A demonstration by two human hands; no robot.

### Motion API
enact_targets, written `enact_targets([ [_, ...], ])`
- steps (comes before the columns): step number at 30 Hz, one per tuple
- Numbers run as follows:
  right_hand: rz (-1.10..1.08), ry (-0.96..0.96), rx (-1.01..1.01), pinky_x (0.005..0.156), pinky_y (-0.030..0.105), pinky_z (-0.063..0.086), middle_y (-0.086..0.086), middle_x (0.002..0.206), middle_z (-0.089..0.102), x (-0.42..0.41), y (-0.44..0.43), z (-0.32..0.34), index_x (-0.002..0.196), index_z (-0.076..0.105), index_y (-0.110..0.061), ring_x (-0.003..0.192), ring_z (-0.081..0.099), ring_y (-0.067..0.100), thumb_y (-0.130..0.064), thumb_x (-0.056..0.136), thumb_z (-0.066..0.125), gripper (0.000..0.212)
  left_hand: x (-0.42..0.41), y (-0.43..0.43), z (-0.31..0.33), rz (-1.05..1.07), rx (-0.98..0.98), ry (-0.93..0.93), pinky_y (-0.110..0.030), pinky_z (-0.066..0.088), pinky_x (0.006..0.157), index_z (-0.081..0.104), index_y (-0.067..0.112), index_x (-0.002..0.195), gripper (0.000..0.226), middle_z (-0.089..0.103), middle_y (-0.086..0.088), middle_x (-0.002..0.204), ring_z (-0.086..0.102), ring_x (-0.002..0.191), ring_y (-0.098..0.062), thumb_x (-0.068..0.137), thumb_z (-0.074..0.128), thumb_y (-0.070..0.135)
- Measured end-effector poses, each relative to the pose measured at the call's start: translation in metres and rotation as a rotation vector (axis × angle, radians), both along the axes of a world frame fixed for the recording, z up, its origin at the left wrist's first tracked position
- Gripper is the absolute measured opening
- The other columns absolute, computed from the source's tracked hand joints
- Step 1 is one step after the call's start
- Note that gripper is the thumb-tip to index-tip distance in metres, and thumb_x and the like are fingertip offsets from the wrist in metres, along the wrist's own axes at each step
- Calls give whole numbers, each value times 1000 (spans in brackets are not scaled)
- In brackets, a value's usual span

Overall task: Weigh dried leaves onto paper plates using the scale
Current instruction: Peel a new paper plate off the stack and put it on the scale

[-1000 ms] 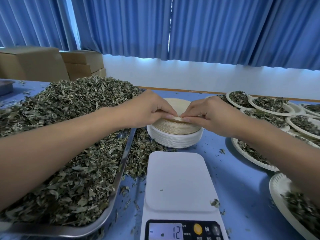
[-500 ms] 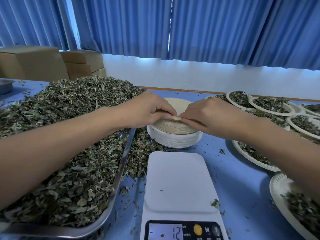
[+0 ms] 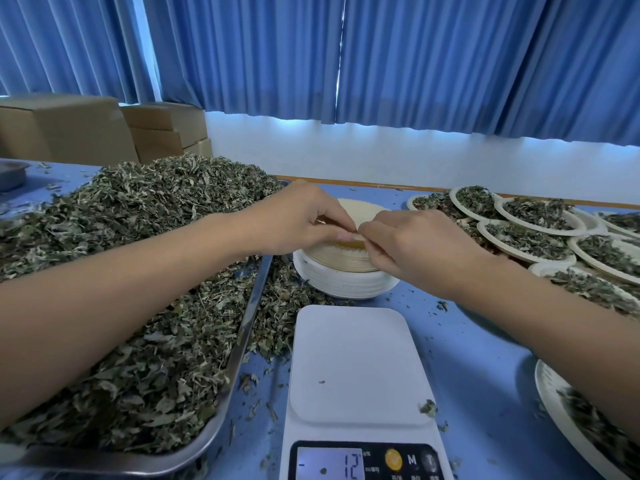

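A stack of paper plates [image 3: 346, 278] stands on the blue table behind the white scale [image 3: 356, 368]. My left hand [image 3: 298, 220] and my right hand [image 3: 412, 244] meet over the stack, and both pinch the near rim of the top plate [image 3: 360, 211], which is lifted slightly at the front. The scale's platform holds only a few leaf crumbs, and its display [image 3: 332, 465] reads 12 with a minus sign. A big heap of dried leaves [image 3: 131, 271] fills the metal tray [image 3: 239, 368] on the left.
Several paper plates filled with leaves [image 3: 540, 216] crowd the right side of the table, one more at the lower right [image 3: 568, 424]. Cardboard boxes [image 3: 104, 129] stand at the back left before blue curtains. Loose leaf bits lie scattered around the scale.
Both hands stay at the stack's top plate; the fingertips have worked a little at its rim, which is raised slightly more. The scale reading is unchanged.
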State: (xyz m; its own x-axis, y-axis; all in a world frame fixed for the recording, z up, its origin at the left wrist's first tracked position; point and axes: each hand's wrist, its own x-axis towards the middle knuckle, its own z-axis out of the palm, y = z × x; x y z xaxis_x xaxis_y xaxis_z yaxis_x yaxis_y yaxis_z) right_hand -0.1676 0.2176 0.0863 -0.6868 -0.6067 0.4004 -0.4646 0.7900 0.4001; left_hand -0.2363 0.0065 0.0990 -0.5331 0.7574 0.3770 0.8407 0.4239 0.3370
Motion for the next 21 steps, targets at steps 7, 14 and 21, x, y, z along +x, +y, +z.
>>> enact_targets([
  [7,136,-309,-114,83,41,49,3,110,73,-6,12,8,124,73,-19,97,67,25,-32,107,44,36,-8,-2,-3,24,-86,-101,-32,53,96,81,17,107,18,77,11,102,69,96,1,89,77,17],
  [14,75,-301,-9,78,39,49,-2,97,71,-10,10,11,108,74,-17,87,63,21,-50,102,23,61,-7,-1,-6,14,-74,-95,-30,52,96,80,17,107,18,77,11,102,69,96,1,90,76,17],
  [21,61,-287,41,77,39,49,-3,95,71,-13,11,11,107,73,-18,87,63,20,-48,103,22,60,-6,-1,-5,12,-73,-101,-32,52,95,80,16,107,18,77,10,102,69,96,-1,90,75,16],
])
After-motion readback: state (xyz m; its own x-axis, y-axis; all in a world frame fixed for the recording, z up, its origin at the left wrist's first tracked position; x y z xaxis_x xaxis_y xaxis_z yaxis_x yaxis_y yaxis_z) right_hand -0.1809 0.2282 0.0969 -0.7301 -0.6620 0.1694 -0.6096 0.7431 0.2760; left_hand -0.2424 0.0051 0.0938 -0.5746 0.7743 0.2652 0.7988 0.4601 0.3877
